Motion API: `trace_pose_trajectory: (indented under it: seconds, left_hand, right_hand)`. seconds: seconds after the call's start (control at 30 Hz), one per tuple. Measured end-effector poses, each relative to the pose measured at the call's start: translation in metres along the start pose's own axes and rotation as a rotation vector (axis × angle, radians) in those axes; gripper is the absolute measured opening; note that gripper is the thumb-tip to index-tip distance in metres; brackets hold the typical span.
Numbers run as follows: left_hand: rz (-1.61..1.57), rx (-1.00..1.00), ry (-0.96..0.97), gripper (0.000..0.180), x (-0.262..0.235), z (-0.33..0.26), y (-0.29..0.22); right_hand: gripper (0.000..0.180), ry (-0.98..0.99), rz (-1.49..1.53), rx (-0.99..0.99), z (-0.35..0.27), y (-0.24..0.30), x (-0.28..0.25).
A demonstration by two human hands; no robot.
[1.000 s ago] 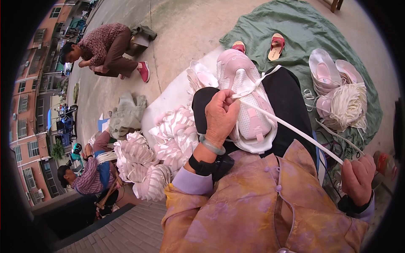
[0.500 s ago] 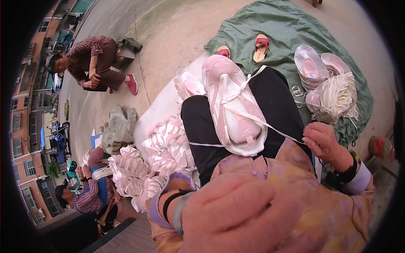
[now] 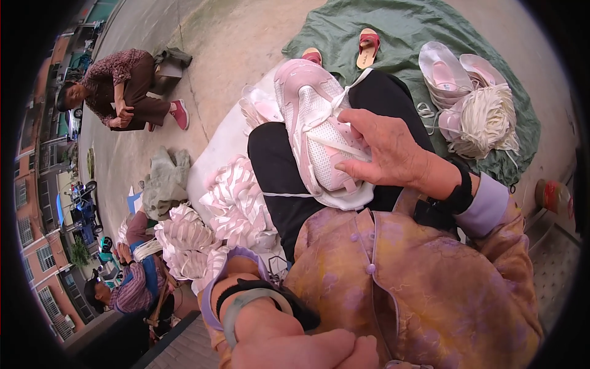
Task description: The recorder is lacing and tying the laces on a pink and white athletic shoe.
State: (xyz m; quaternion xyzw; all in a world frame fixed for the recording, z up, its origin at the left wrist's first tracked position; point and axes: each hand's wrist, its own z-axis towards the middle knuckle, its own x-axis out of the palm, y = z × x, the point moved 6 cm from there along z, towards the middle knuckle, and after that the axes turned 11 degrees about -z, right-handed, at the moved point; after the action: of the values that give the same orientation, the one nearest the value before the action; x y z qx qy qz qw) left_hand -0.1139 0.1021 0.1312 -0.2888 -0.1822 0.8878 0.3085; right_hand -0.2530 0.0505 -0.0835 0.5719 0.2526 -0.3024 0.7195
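Observation:
A pink and white shoe (image 3: 307,117) lies on my lap, across my black trousers (image 3: 276,178). My right hand (image 3: 387,150) lies over the shoe's laced front with its fingers spread and holds it down; the fingertips touch the white lace (image 3: 335,146). One strand of this lace (image 3: 289,195) runs taut to the left over my thigh. My left hand (image 3: 307,355) is a closed fist at the bottom edge, close to the camera and drawn back from the shoe. The strand leads toward it, but its grip is mostly cut off.
Piles of pink-white shoe uppers (image 3: 227,203) lie on a white sack to my left. On the green tarp (image 3: 418,31) are more shoes (image 3: 442,71), a bundle of white laces (image 3: 485,120) and red sandals (image 3: 367,46). One person (image 3: 117,92) crouches on the concrete; another (image 3: 132,289) sits lower left.
My left hand left the shoe and drew back toward the camera. My right hand came in from the lower right and settled on the shoe.

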Motion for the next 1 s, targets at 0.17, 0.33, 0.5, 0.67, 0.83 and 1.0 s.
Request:
trace_pose_trajectory:
  seconds: [0.17, 0.33, 0.5, 0.67, 0.83, 1.0]
  left_hand:
    - [-0.172, -0.016, 0.056, 0.026, -0.014, -0.018, 0.011]
    - [0.043, -0.587, -0.356, 0.021, -0.015, -0.066, 0.106]
    - [0.387, -0.703, -0.197, 0.024, -0.005, -0.107, 0.183]
    - [0.465, -0.881, -0.081, 0.042, 0.007, -0.126, 0.212]
    - [0.471, -0.936, -0.124, 0.046, 0.016, -0.138, 0.226]
    - [0.384, -1.018, -0.169, 0.054, 0.022, -0.146, 0.228]
  right_hand:
    - [0.070, 0.095, -0.104, -0.047, 0.008, 0.005, 0.011]
    - [0.071, 0.130, -0.265, 0.015, 0.012, -0.005, 0.019]
    - [0.063, 0.132, -0.254, 0.010, 0.016, -0.001, 0.011]
    - [0.042, 0.141, -0.393, -0.030, 0.018, 0.008, 0.015]
    - [0.025, 0.156, -0.563, 0.065, 0.027, 0.005, 0.029]
    - [0.022, 0.160, -0.518, 0.084, 0.024, 0.001, 0.018]
